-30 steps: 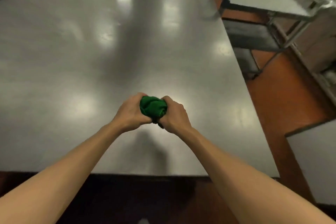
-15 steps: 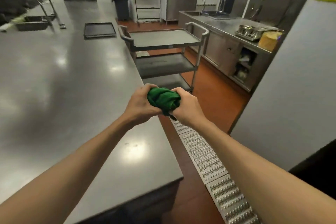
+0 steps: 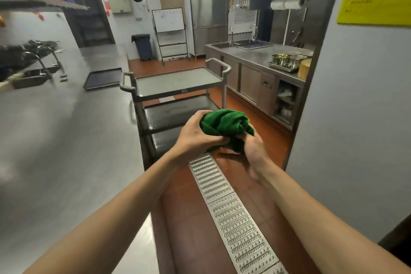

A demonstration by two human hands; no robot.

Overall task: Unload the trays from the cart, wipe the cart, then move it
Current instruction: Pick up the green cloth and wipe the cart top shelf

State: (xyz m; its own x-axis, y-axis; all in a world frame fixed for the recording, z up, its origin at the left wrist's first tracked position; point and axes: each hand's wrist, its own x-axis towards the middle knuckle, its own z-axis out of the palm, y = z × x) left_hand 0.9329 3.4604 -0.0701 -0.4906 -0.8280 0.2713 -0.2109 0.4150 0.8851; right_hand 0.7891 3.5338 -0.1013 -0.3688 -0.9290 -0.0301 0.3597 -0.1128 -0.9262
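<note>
Both hands are clenched on one bunched green cloth [image 3: 224, 123] — the left hand [image 3: 195, 134] wraps it from the left, the right hand [image 3: 253, 148] grips it from below. Just beyond stands the three-tier cart [image 3: 178, 83], its top shelf bare. A dark tray [image 3: 103, 78] lies on the long steel surface [image 3: 66, 140] to the left.

Steel counters [image 3: 66, 140], red-brown floor [image 3: 191, 229]
</note>
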